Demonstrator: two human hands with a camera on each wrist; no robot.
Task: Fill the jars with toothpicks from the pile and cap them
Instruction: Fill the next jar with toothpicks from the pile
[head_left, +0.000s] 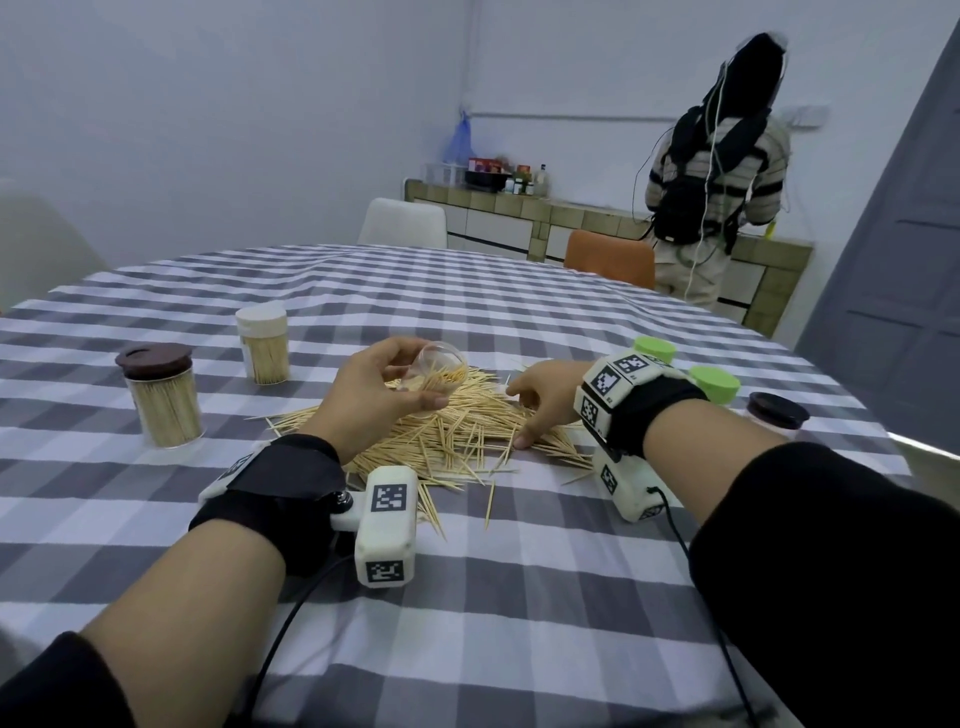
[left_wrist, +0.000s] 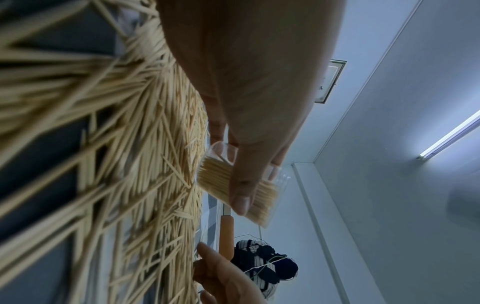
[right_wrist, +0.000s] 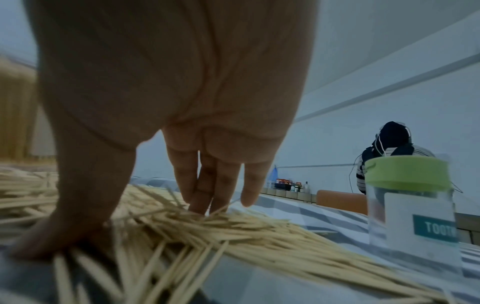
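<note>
So the half-filled jar (head_left: 435, 375) is gripped tilted in the left hand (head_left: 379, 389), mouth toward the pile (head_left: 457, 431), where the nearer right hand (head_left: 540, 400) is spread open.

The jar (left_wrist: 241, 185) is partly hidden by the left hand (left_wrist: 249, 86). The nearest toothpicks (left_wrist: 59, 86) are blurred. The label (right_wrist: 433, 228) is cut off at the frame edge.

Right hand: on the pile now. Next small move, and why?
Probably close the right hand on a bunch from the toothpick pile: its fingertips and thumb already rest spread on it, while the left hand holds the part-filled clear jar tilted, mouth facing it.
</note>
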